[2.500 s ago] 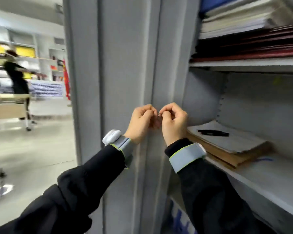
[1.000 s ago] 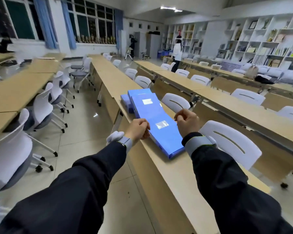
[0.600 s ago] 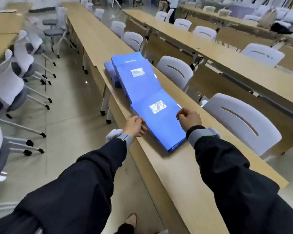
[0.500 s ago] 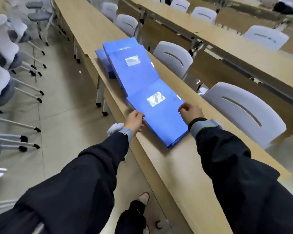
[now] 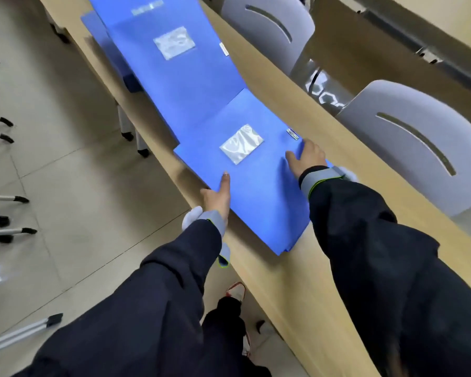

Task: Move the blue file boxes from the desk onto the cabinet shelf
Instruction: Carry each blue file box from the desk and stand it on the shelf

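Note:
Three blue file boxes lie in a row on a long wooden desk (image 5: 324,281). The nearest blue box (image 5: 259,194) lies flat with a clear label pocket on top. A second blue box (image 5: 180,85) leans against its far end, and a third blue box (image 5: 97,31) sits behind that one. My left hand (image 5: 218,198) grips the nearest box's left edge, thumb on top and fingers hidden underneath. My right hand (image 5: 307,157) holds the box's right edge, thumb on the lid and fingers over the side. The cabinet is out of view.
Two grey chairs (image 5: 422,148) (image 5: 269,25) stand behind the desk on the right. Chair legs with black feet (image 5: 3,221) line the tiled floor on the left. My shoe (image 5: 235,292) shows beside the desk's near edge.
I turned from the cabinet to the desk and stepped close. Both hands went from curled beside the nearest box to holding its left and right edges, and the view tilted down.

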Action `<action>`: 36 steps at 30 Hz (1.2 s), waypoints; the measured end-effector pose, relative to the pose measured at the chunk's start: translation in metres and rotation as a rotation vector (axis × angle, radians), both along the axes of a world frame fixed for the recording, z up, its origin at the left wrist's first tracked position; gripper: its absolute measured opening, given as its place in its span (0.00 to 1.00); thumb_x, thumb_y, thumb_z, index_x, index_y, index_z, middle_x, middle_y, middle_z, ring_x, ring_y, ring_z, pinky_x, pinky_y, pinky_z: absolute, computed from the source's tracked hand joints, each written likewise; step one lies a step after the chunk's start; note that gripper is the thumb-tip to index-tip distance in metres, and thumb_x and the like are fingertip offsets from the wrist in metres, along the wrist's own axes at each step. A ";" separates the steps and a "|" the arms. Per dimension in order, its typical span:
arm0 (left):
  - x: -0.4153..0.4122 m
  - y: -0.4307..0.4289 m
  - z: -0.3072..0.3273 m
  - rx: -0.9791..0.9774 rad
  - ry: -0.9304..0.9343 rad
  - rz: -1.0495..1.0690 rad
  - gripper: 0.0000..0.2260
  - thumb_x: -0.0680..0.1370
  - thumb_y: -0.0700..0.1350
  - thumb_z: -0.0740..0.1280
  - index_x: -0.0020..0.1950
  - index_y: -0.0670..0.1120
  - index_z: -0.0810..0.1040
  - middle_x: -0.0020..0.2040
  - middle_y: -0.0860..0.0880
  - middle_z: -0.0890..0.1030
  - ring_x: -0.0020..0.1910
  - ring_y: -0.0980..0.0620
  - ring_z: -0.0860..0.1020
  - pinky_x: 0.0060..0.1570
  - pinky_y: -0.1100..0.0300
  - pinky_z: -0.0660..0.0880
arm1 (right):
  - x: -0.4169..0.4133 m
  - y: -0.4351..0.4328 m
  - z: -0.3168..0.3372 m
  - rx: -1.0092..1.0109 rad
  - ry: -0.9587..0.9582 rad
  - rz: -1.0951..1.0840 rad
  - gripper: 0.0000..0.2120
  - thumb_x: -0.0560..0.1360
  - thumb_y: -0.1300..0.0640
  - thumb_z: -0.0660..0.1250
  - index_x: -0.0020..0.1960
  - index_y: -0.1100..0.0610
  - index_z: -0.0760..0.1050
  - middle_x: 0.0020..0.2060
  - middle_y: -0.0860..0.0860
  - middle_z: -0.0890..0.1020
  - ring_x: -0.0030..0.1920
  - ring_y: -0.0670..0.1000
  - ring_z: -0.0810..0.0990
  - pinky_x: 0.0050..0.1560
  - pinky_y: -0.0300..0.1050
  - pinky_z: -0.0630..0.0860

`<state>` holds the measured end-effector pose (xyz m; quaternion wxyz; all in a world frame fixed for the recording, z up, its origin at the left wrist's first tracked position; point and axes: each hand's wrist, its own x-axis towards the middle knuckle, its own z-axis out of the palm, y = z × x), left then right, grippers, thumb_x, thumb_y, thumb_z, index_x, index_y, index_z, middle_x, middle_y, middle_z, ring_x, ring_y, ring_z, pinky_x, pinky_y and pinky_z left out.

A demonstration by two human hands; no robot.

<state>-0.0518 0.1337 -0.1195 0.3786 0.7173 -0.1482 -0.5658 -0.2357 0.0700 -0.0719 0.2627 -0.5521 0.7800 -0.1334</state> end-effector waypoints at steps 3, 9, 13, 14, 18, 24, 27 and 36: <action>0.002 -0.012 -0.010 0.018 -0.012 0.029 0.39 0.69 0.68 0.64 0.69 0.42 0.66 0.64 0.45 0.76 0.62 0.43 0.75 0.65 0.47 0.71 | 0.001 -0.017 -0.002 0.007 0.030 0.018 0.27 0.76 0.50 0.59 0.69 0.63 0.59 0.67 0.61 0.67 0.68 0.60 0.63 0.67 0.49 0.58; 0.008 -0.021 -0.022 0.021 -0.009 0.119 0.36 0.64 0.72 0.65 0.55 0.43 0.75 0.46 0.50 0.77 0.46 0.47 0.79 0.58 0.48 0.77 | -0.003 -0.030 -0.014 0.017 0.012 -0.113 0.24 0.78 0.46 0.53 0.63 0.64 0.65 0.61 0.64 0.72 0.63 0.62 0.68 0.62 0.50 0.61; 0.013 -0.023 -0.021 0.010 0.015 0.168 0.34 0.59 0.72 0.69 0.49 0.46 0.75 0.41 0.52 0.77 0.42 0.49 0.78 0.55 0.49 0.77 | -0.006 -0.031 -0.017 0.061 -0.059 -0.230 0.27 0.78 0.41 0.49 0.61 0.65 0.63 0.58 0.65 0.74 0.60 0.63 0.70 0.60 0.55 0.65; 0.014 -0.024 -0.018 -0.004 0.020 0.162 0.34 0.58 0.72 0.70 0.49 0.46 0.75 0.41 0.53 0.78 0.42 0.49 0.79 0.54 0.50 0.78 | -0.010 -0.029 -0.015 0.077 -0.071 -0.246 0.28 0.77 0.40 0.48 0.61 0.64 0.62 0.58 0.65 0.74 0.59 0.63 0.71 0.56 0.53 0.67; 0.020 -0.029 -0.006 -0.106 0.041 0.141 0.31 0.61 0.65 0.75 0.56 0.49 0.77 0.47 0.56 0.83 0.47 0.52 0.83 0.48 0.56 0.80 | -0.019 -0.020 -0.011 0.160 -0.075 -0.250 0.32 0.76 0.35 0.44 0.63 0.62 0.61 0.55 0.63 0.76 0.54 0.62 0.74 0.47 0.51 0.64; 0.015 -0.044 0.024 -0.329 0.092 -0.031 0.18 0.64 0.57 0.77 0.48 0.53 0.79 0.45 0.56 0.85 0.42 0.55 0.85 0.38 0.60 0.81 | -0.047 -0.001 0.009 0.298 -0.262 -0.440 0.47 0.65 0.24 0.41 0.73 0.53 0.50 0.71 0.58 0.64 0.68 0.62 0.65 0.63 0.57 0.59; 0.009 -0.049 0.037 -0.382 0.042 -0.150 0.22 0.59 0.63 0.76 0.46 0.53 0.79 0.40 0.59 0.86 0.40 0.56 0.85 0.36 0.61 0.79 | -0.056 0.019 0.010 0.256 -0.402 -0.529 0.49 0.63 0.23 0.42 0.73 0.54 0.52 0.71 0.57 0.64 0.68 0.61 0.65 0.64 0.57 0.59; -0.057 -0.047 0.094 -0.463 0.033 -0.362 0.24 0.59 0.68 0.72 0.45 0.54 0.78 0.48 0.52 0.84 0.44 0.51 0.84 0.48 0.51 0.81 | -0.098 0.078 0.054 -0.057 -0.500 -0.771 0.36 0.66 0.24 0.44 0.33 0.54 0.72 0.31 0.50 0.75 0.33 0.53 0.73 0.31 0.46 0.60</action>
